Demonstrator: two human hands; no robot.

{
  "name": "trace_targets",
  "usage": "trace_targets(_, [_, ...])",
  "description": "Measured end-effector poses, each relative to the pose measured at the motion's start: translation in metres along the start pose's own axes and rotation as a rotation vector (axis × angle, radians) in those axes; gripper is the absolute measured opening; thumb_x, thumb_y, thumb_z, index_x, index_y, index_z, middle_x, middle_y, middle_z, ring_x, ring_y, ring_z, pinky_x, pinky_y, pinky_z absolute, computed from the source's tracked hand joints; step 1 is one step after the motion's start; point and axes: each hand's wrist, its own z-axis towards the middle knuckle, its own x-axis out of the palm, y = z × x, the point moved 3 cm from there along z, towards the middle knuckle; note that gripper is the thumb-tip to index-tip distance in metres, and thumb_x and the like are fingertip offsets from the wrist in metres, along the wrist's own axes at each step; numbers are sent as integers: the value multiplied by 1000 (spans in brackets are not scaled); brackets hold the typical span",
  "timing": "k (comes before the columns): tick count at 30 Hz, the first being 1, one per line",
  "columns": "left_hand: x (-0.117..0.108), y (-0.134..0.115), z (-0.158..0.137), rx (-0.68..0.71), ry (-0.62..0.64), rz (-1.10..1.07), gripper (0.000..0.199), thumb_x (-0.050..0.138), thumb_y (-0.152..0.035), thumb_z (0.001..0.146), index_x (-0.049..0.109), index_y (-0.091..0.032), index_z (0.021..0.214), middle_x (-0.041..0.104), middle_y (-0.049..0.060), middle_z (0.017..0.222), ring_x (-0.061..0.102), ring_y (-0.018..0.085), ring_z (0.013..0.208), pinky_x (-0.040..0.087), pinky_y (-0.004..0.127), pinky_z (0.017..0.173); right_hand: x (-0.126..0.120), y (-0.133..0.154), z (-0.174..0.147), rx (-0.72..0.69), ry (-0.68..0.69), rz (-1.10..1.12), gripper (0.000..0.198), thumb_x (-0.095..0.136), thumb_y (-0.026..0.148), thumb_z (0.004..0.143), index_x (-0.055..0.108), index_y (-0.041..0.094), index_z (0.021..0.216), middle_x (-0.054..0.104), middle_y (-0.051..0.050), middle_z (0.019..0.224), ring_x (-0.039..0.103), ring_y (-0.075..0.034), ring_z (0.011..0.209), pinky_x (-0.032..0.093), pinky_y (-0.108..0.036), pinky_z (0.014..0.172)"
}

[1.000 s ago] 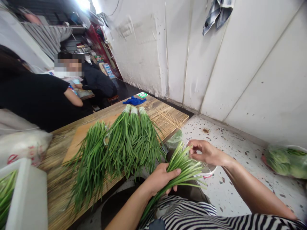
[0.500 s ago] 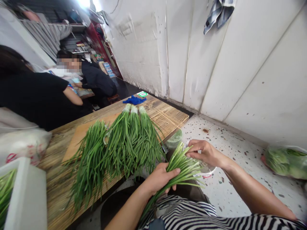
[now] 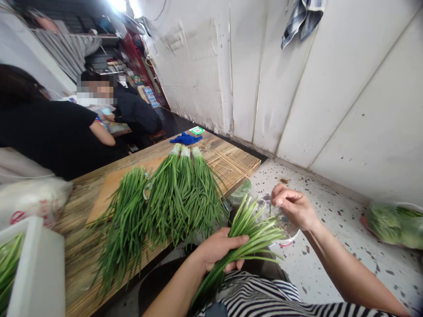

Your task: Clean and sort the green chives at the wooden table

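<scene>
One white box holds greens; right hand near bucket.

1. The right hand is drawing away from the pale ends of the bunch of green stalks, leaving a gap.
2. Its thumb and fingertips are now pinching together over the bucket.
3. More of the bucket's inside is showing between them.

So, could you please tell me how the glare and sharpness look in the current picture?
Head view: glare washes out the light at upper left; head view: the left hand and the green stalks it holds look fairly clear, while the background shelves look soft; head view: mosaic squares hide part of the farther person.
</scene>
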Motion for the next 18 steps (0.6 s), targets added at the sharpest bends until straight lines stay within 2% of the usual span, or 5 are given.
trace_targets(6, [1, -3, 2, 24, -36, 45, 44, 63, -55, 73, 54, -12, 74, 59, 2, 49, 39, 6, 27, 22, 18, 27, -41, -47, 4, 141, -117, -769, 41, 60, 43, 82, 51, 18, 51, 53, -5, 66, 50, -15, 58, 44, -31, 59])
trace_targets(9, [0, -3, 3, 15, -44, 47, 44, 63, -56, 72, 53, -13, 73, 58, 2, 49, 38, 6, 27, 23, 18, 28, -45, -52, -1, 152, -151, -1079, 25, 58, 37, 82, 67, 14, 78, 61, -15, 99, 59, -19, 69, 48, -35, 64])
trace_targets(12, [0, -1, 4, 8, -59, 58, 44, 63, -57, 72, 52, -14, 74, 58, 1, 49, 38, 6, 27, 23, 17, 28, -28, -28, -4, 58, -119, -865, 35, 52, 40, 87, 65, 17, 109, 56, -15, 121, 62, -20, 82, 51, -36, 73])
trace_targets(15, [0, -3, 5, 41, -69, 89, 44, 62, -56, 73, 53, -13, 75, 59, 1, 50, 38, 6, 27, 24, 17, 29, 4, -1, 0, 132, 174, -466, 35, 55, 47, 86, 69, 19, 102, 67, -9, 98, 63, -20, 87, 52, -33, 77])
trace_targets(18, [2, -6, 4, 56, -98, 114, 45, 62, -57, 73, 53, -13, 75, 59, 1, 50, 38, 6, 28, 24, 17, 29, 26, 10, 5, 223, 287, -281, 35, 65, 50, 77, 71, 16, 84, 68, -5, 78, 62, -17, 74, 51, -30, 69])
